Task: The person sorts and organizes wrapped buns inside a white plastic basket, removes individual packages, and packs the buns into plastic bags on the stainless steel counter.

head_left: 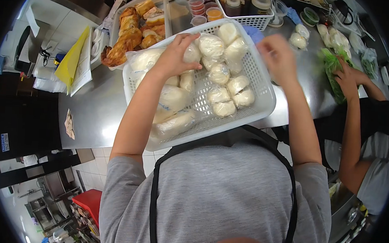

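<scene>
A white perforated plastic basket sits at the near edge of the steel counter, slightly turned. White bun-like pieces in clear plastic fill its right half, several in pairs. Larger white wrapped bundles lie on the left. My left hand is over the basket's upper left part, thumb and fingers apart, resting on or just above the wrapped pieces. Beyond the basket's right rim is my right hand, raised and smeared by motion; its fingers do not show clearly. A blue cloth-like item lies behind that rim.
Behind the basket stand a tub of browned roasted meat, small sauce cups and a white basket of jars. Papers with a yellow sheet are at left. At right, a co-worker's hands hold leafy greens.
</scene>
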Tool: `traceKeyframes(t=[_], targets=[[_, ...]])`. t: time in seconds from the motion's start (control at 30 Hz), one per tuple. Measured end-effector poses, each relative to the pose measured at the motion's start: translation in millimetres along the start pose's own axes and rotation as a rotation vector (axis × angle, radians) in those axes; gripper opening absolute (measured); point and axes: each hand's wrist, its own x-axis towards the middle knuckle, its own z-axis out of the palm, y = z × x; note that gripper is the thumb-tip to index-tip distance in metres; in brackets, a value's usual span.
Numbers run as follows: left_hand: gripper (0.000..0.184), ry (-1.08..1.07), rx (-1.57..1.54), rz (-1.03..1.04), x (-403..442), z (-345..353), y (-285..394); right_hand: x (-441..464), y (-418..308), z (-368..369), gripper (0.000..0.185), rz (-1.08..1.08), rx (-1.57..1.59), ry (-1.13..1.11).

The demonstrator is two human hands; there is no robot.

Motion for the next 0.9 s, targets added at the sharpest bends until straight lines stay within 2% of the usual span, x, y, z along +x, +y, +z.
traceKeyframes(t=[0.03, 0.1, 0.13, 0.2, 0.33, 0.43, 0.5, 0.53, 0.6, 0.63, 0.7, 0.77, 0.83, 0.9], targets=[[0.071, -0.020, 0.013, 0.012, 1, 1, -4, -1, -30, 11, 0.020, 0.014, 0.100, -0.218], [0.067, -0.016, 0.021, 0.006, 2, 1, -7, -8, -50, 42, 0.028, -0.134, -0.113, -0.493], [0.063, -0.013, 0.027, 0.007, 2, 1, -7, -10, -53, 56, 0.028, -0.136, -0.109, -0.495], [0.059, 0.020, 0.056, 0.033, 0, 1, -4, -14, -54, 77, 0.029, -0.044, -0.353, -0.565], [0.048, 0.108, 0.183, 0.121, -2, -1, 9, -21, -55, 96, 0.038, -0.131, -0.477, -0.548], [0.046, 0.138, 0.236, 0.165, -3, 0, 15, -13, -51, 106, 0.040, -0.056, -0.426, -0.634], [0.046, 0.149, 0.265, 0.189, -3, 0, 19, -8, -51, 110, 0.045, 0.103, -0.217, -0.696], [0.046, 0.160, 0.281, 0.203, -3, 0, 20, -9, -49, 113, 0.045, 0.106, -0.217, -0.695], [0.046, 0.170, 0.297, 0.220, -3, -1, 22, -13, -44, 121, 0.045, 0.099, 0.049, -0.631], [0.048, 0.157, 0.300, 0.231, -3, -2, 21, -12, -41, 122, 0.045, 0.100, 0.047, -0.628], [0.049, 0.143, 0.301, 0.245, -4, -3, 20, -10, -33, 121, 0.049, 0.091, 0.164, -0.679], [0.055, 0.080, 0.268, 0.205, -5, -1, 22, -9, -25, 121, 0.052, 0.069, 0.146, -0.698], [0.056, 0.120, 0.294, 0.217, -6, -2, 24, -9, -29, 118, 0.055, 0.044, 0.132, -0.718], [0.057, 0.164, 0.326, 0.226, -8, -8, 31, -9, -35, 114, 0.060, 0.169, 0.056, -0.750]])
